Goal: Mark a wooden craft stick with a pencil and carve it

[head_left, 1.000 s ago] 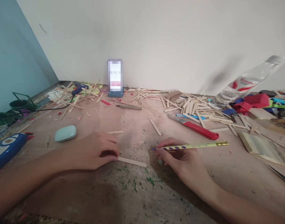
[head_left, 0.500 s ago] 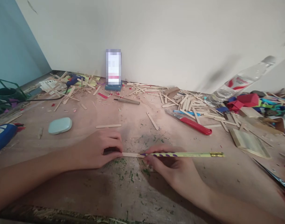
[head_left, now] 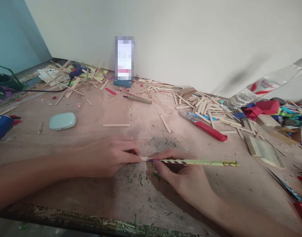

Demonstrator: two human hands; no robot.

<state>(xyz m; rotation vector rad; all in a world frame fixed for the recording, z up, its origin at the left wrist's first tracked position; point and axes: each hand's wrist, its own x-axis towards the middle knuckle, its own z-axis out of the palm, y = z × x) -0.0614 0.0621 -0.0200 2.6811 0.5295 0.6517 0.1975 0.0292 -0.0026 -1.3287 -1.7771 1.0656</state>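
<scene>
My left hand is closed on a wooden craft stick, of which only a short pale piece shows between my two hands. My right hand pinches a yellow-green pencil with purple spots near its tip. The pencil lies almost level, its gold end pointing right, and its tip meets the stick's right part. The fingers hide the stick's ends. Farther back, a loose craft stick lies level and another loose stick lies slanted.
A red utility knife lies by a heap of craft sticks at right. Scissors are at the right edge. A pale case sits left, a lit phone stands against the wall, and a plastic bottle leans at back right.
My left hand has slid right, closer to my right hand, so less of the craft stick shows. The right hand and pencil stay nearly in place. The view has tilted and shifted slightly.
</scene>
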